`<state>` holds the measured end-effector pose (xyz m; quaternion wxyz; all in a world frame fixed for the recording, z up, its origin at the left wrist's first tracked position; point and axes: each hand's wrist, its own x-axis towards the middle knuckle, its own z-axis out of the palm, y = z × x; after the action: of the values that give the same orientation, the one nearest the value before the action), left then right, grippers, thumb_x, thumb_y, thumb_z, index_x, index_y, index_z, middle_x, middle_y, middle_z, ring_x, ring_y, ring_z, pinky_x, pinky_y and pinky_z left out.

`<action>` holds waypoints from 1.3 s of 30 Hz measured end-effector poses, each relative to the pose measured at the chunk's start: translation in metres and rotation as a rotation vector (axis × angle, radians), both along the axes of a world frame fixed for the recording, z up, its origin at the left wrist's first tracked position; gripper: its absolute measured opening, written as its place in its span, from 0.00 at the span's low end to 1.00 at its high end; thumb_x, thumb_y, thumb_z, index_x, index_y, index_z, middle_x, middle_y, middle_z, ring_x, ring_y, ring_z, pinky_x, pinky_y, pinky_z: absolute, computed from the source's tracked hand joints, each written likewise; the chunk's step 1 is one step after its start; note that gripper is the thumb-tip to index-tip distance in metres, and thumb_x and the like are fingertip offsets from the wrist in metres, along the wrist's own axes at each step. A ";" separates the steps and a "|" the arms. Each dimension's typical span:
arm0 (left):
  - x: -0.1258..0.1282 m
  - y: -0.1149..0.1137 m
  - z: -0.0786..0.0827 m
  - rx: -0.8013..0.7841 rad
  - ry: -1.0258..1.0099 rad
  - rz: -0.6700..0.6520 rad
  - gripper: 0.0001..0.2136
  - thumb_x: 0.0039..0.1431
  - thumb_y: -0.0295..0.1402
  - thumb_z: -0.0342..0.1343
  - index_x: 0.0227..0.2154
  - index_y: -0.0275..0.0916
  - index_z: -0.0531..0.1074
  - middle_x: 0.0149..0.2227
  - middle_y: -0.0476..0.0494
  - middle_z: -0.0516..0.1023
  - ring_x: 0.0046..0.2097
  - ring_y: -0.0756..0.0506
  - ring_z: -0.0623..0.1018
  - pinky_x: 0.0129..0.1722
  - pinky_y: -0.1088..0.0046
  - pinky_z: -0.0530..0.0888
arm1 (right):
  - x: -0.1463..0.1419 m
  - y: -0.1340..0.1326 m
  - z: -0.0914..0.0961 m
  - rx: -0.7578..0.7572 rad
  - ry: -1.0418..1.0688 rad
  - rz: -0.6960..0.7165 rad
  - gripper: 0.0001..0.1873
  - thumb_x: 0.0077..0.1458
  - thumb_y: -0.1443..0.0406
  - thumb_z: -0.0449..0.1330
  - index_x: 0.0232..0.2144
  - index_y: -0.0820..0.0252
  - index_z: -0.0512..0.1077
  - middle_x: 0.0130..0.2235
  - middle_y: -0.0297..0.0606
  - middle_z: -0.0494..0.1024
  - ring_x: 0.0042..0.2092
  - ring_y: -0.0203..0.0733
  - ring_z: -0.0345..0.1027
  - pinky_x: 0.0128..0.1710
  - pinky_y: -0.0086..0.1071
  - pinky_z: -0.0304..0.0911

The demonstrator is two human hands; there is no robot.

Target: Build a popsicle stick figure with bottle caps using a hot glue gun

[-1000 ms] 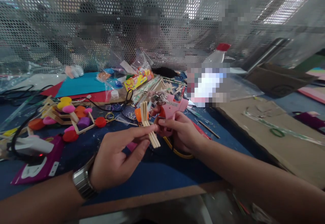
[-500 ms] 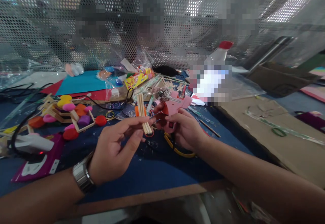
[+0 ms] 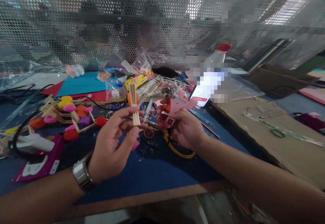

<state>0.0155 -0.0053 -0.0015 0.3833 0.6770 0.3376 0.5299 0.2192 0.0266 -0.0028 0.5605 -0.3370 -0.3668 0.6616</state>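
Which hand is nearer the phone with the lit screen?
Right. The right hand, gripping the pink glue gun, is in front of the phone, slightly left; the left hand, holding wooden sticks, is much farther left.

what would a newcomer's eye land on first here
Probably the pink glue gun in the right grip, mid-view, and the bundle of wooden sticks, nearly upright in the left grip beside it. Beyond the gun, to the right, a bright screen glows. On the left side of the table, colourful round pieces cluster among wooden frames.
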 end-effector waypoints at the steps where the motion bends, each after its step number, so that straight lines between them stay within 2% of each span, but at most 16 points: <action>1: 0.000 0.001 0.000 0.001 -0.005 0.005 0.15 0.69 0.30 0.57 0.57 0.40 0.72 0.55 0.35 0.82 0.45 0.43 0.87 0.45 0.66 0.86 | 0.000 0.000 0.000 -0.009 -0.005 -0.013 0.22 0.35 0.66 0.63 0.39 0.53 0.71 0.33 0.34 0.80 0.24 0.39 0.68 0.20 0.31 0.55; 7: -0.001 0.002 -0.002 -0.023 -0.011 -0.001 0.16 0.70 0.31 0.58 0.58 0.40 0.69 0.56 0.34 0.80 0.48 0.41 0.86 0.47 0.66 0.85 | 0.000 0.000 -0.002 -0.022 0.002 -0.039 0.23 0.33 0.68 0.62 0.38 0.52 0.71 0.32 0.34 0.79 0.30 0.46 0.76 0.23 0.32 0.61; 10: -0.001 0.002 -0.003 -0.028 -0.008 0.004 0.16 0.69 0.32 0.58 0.58 0.40 0.69 0.57 0.34 0.79 0.48 0.41 0.86 0.47 0.65 0.85 | 0.001 0.000 -0.003 -0.017 -0.010 -0.052 0.22 0.34 0.69 0.62 0.37 0.52 0.72 0.31 0.34 0.78 0.33 0.48 0.78 0.24 0.32 0.59; 14: -0.001 0.002 -0.003 -0.033 -0.005 0.003 0.16 0.69 0.32 0.59 0.58 0.42 0.70 0.57 0.35 0.79 0.49 0.41 0.86 0.47 0.66 0.85 | 0.001 -0.001 -0.003 0.018 -0.047 -0.062 0.18 0.35 0.70 0.64 0.34 0.52 0.71 0.28 0.31 0.77 0.27 0.41 0.72 0.23 0.31 0.55; 18: -0.001 0.002 -0.003 -0.034 -0.005 -0.010 0.16 0.70 0.32 0.58 0.58 0.42 0.69 0.58 0.35 0.79 0.49 0.41 0.86 0.49 0.66 0.85 | 0.000 -0.003 -0.002 0.051 -0.095 -0.030 0.19 0.36 0.71 0.67 0.35 0.54 0.71 0.29 0.29 0.77 0.24 0.36 0.70 0.24 0.30 0.58; 23: -0.001 0.002 -0.003 -0.038 0.009 -0.020 0.17 0.70 0.31 0.57 0.59 0.40 0.69 0.58 0.34 0.80 0.49 0.41 0.86 0.50 0.63 0.85 | 0.000 -0.004 -0.005 0.073 -0.123 0.012 0.20 0.37 0.71 0.69 0.36 0.55 0.72 0.32 0.29 0.78 0.25 0.35 0.71 0.24 0.29 0.61; 30: -0.002 0.001 -0.004 -0.043 0.050 -0.047 0.17 0.71 0.31 0.56 0.60 0.39 0.69 0.52 0.36 0.83 0.49 0.42 0.86 0.46 0.69 0.85 | 0.001 -0.003 -0.005 0.081 -0.103 0.015 0.24 0.35 0.70 0.75 0.36 0.56 0.72 0.34 0.29 0.76 0.27 0.33 0.71 0.24 0.27 0.60; 34: -0.002 0.001 -0.004 -0.019 0.038 -0.055 0.16 0.71 0.30 0.56 0.59 0.38 0.69 0.52 0.36 0.83 0.47 0.43 0.87 0.47 0.68 0.84 | 0.002 -0.003 -0.006 0.070 -0.123 0.029 0.29 0.31 0.69 0.80 0.37 0.56 0.73 0.33 0.29 0.76 0.29 0.34 0.69 0.25 0.28 0.62; 39: -0.003 0.000 -0.004 -0.006 0.065 -0.061 0.16 0.70 0.31 0.56 0.59 0.39 0.70 0.54 0.34 0.81 0.47 0.41 0.87 0.48 0.65 0.85 | 0.001 -0.001 -0.011 0.066 -0.138 0.006 0.29 0.33 0.66 0.80 0.38 0.56 0.73 0.33 0.29 0.76 0.29 0.34 0.68 0.25 0.28 0.62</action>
<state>0.0128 -0.0053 -0.0058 0.3903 0.7026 0.3306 0.4948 0.2204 0.0252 -0.0136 0.5427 -0.3618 -0.4273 0.6261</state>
